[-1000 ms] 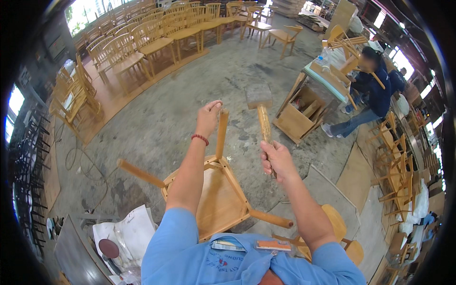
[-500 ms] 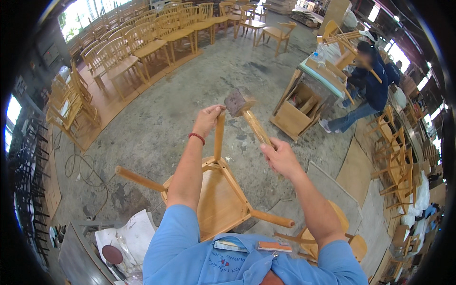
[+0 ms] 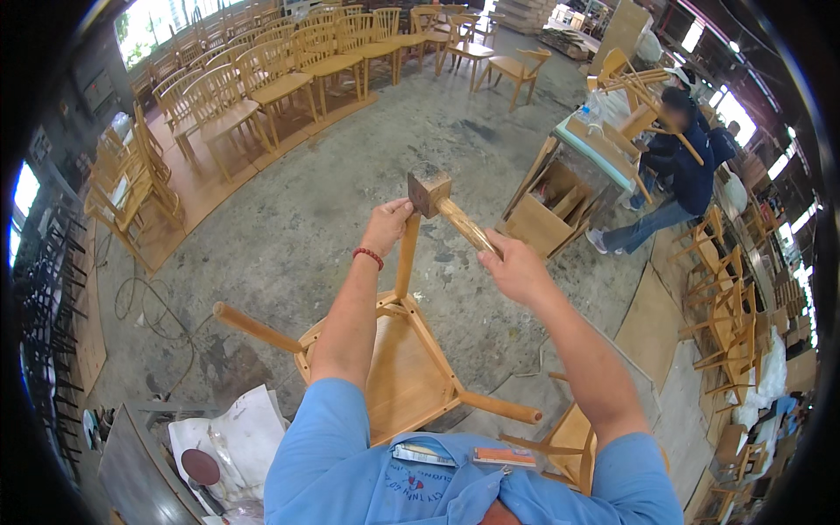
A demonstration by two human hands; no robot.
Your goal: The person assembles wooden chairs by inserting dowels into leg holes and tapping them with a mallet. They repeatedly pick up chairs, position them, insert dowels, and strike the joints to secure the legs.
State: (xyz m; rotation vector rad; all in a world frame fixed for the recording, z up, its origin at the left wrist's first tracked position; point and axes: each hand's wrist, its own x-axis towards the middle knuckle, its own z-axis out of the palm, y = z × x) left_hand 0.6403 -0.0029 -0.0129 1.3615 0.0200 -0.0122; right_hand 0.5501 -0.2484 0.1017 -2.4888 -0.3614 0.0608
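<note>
My right hand (image 3: 516, 267) grips the handle of a mallet (image 3: 464, 225) with a blocky head. The mallet head is beside the upper end of a chair leg (image 3: 407, 254), close to my left fingertips. At that leg end my left hand (image 3: 387, 226) is closed in a pinch; whatever lies between the fingers is too small to make out. The wooden chair (image 3: 411, 363) is upside down in front of me, its seat underside up and three legs visible. My left forearm covers part of the seat frame.
Rows of wooden chairs (image 3: 297, 61) stand at the far left. A work table (image 3: 599, 149) with chair parts is at the right, near a person in dark clothes (image 3: 682, 175). Another wooden chair (image 3: 569, 437) is by my right elbow. A cable (image 3: 166, 328) lies on the floor.
The mallet head has shifted slightly left, closer to the leg end, and its angle has turned. My right hand moved slightly up. My left hand stays at the leg end.
</note>
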